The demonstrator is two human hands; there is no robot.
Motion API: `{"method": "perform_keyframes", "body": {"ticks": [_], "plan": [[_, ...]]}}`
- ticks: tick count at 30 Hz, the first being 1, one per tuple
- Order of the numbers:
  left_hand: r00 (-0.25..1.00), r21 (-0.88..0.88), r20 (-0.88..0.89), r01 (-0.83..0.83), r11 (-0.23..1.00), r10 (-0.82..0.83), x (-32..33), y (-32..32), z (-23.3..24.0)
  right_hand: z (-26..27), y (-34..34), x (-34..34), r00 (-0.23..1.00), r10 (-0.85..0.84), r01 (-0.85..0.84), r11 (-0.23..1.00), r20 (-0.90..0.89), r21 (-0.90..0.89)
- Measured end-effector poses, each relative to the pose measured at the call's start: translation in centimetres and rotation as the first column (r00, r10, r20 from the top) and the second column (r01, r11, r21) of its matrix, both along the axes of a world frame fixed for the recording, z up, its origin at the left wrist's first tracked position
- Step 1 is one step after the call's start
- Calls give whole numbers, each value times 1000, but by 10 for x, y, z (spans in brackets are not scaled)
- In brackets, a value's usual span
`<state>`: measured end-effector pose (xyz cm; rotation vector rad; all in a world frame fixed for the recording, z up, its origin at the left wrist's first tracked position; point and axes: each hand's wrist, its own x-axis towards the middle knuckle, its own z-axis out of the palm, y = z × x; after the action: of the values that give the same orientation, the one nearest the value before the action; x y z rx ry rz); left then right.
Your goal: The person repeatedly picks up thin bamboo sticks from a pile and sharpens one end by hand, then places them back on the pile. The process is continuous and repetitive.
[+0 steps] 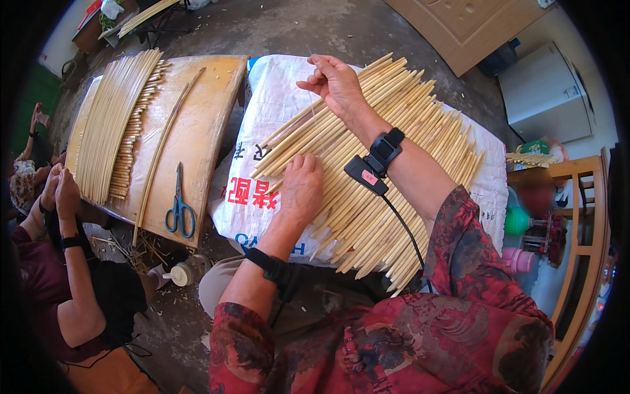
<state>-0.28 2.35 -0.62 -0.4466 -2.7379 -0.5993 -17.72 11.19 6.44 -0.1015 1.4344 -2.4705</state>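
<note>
A mat-like row of pale, peeled plant stalks (384,162) lies slantwise before me on a white woven sack (275,83). My left hand (301,189) presses down on the near left stalks, its fingers curled over them; the fingertips are hidden. Above the far left stalks, my right hand (334,81) is raised, thumb and forefinger pinched on a fine thread (313,108). A thin, needle-like tip shows above the pinch. The thread runs down to the stalks near my left hand.
Left stands a wooden table (206,108) with a sewn stalk mat (115,123), loose long stalks (165,143) and blue-handled scissors (180,212). A co-worker's hands (64,189) are at its near edge. A lidded jar (184,272) stands on the floor. Wooden furniture (583,212) is right.
</note>
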Motion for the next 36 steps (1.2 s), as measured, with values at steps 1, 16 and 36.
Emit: {"method": "perform_keyframes", "body": {"ticks": [1,16,36], "plan": [[1000,3,12,-4,1000,4,0,0,1,1,3,1,1000,-7,7,1000,4,7],[984,-268,-58,-176,947,166,-12,-8,-3,29,122,113,968,232,-250,930,99,269],[958,-218,178,-186,958,227,-12,-9,2,-54,86,125,896,335,147,396,-291,907]]}}
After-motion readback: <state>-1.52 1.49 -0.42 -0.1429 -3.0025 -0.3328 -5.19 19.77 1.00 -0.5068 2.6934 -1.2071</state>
